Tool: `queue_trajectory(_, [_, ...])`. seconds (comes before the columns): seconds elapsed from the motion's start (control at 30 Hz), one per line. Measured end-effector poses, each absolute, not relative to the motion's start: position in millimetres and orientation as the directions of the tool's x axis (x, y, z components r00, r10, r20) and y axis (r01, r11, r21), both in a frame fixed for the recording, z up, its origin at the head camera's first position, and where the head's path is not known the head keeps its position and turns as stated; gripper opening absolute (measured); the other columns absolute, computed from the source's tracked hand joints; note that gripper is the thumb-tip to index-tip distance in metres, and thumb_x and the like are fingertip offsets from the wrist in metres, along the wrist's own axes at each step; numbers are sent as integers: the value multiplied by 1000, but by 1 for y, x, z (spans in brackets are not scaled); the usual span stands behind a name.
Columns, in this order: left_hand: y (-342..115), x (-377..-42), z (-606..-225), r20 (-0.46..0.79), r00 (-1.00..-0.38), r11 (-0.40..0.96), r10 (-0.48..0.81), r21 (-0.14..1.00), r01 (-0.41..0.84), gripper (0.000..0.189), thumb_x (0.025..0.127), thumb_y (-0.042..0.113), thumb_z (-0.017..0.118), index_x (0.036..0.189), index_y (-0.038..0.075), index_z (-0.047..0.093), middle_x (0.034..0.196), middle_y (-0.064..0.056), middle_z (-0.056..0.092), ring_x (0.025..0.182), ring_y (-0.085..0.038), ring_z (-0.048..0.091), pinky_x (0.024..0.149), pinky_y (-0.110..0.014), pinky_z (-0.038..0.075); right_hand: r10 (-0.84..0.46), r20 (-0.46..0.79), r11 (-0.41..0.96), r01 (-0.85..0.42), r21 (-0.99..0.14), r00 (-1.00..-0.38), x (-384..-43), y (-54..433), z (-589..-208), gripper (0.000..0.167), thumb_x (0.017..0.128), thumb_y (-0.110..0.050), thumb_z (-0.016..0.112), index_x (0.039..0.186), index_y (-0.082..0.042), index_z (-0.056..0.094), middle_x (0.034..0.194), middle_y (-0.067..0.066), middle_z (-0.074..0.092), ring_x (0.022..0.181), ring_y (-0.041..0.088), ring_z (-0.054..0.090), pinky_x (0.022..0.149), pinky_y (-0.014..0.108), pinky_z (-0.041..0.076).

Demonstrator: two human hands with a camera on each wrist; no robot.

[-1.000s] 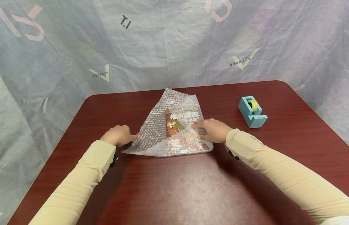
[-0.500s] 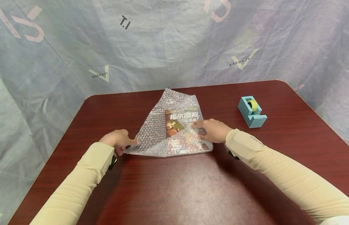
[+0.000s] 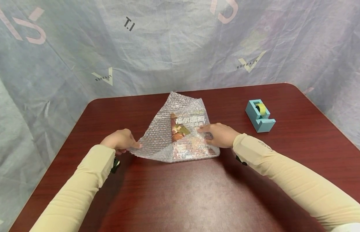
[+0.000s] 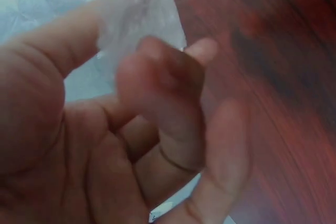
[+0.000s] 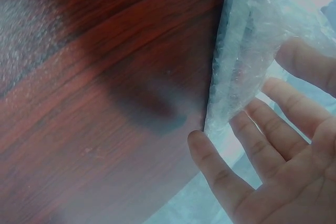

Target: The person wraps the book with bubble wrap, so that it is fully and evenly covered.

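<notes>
A book [image 3: 180, 130] with a colourful cover lies on a sheet of bubble wrap [image 3: 158, 130]. Flaps of the wrap cover its right and lower parts. At the wrap's left corner, my left hand [image 3: 120, 140] pinches the film, which rises slightly off the table. The left wrist view shows that wrap corner [image 4: 139, 19] between the thumb and curled fingers. My right hand [image 3: 221, 135] rests on the right side of the wrapped book, thumb and fingers extended. In the right wrist view, its fingers touch the wrapped edge [image 5: 239, 61].
A light blue tape dispenser [image 3: 258, 117] with a yellow roll stands right of the book, beyond the right hand. The dark red wooden table [image 3: 180, 193] ends at the back against a grey printed cloth [image 3: 180, 48].
My left hand has reached under the left corner of the bubble wrap, taken hold of it and lifted it a little. The right hand has stayed in place.
</notes>
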State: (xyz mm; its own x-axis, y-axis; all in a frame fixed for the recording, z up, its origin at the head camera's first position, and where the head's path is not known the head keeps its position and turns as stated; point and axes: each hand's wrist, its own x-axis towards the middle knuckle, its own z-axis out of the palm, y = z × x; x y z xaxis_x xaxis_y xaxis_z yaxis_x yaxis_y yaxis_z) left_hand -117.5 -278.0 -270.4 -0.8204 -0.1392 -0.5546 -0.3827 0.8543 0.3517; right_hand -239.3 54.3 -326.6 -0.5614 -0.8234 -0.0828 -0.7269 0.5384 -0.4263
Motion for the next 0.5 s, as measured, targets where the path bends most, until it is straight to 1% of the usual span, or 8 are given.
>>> queue_trajectory(0.1, [-277,-118,-266,-529,-840,849,-123,382,-365,31,98,26,68,71,11,62,56,3,38,52,-11,38,52,-26,39,-824,-77,536,-728,-427,-562,-239,54,-327,48,95,-7,69,142,-2,59,149,20,52,133,37,53,102,50,49])
queue_trajectory(0.17, [-276,-119,-263,-511,-852,848,-109,400,-348,27,98,26,67,78,9,66,57,3,41,54,-12,41,53,-26,40,-824,-76,536,-728,-428,-562,-239,54,-327,48,95,-6,69,142,-2,59,149,20,52,133,37,53,101,49,49])
queue_trajectory(0.23, [-275,-119,-260,-499,-861,840,-99,422,-341,27,99,27,66,79,8,65,59,2,44,56,-12,43,53,-26,40,-822,-79,539,-725,-429,-564,-240,55,-327,48,96,-6,69,142,-2,59,149,20,52,134,38,52,103,50,48])
queue_trajectory(0.37, [-273,-120,-254,-478,-876,800,-68,498,-334,29,100,26,64,76,10,62,66,1,50,60,-13,47,54,-28,37,-819,-82,542,-720,-433,-567,-239,55,-326,48,95,-7,69,142,-2,59,149,19,51,136,38,50,105,52,46])
queue_trajectory(0.5, [-267,-119,-250,-427,-904,758,-9,586,-285,32,99,22,63,69,14,53,67,3,46,55,-11,38,53,-29,33,-821,-77,538,-722,-435,-566,-239,56,-326,48,95,-6,69,141,-2,59,149,20,52,135,38,50,105,51,46])
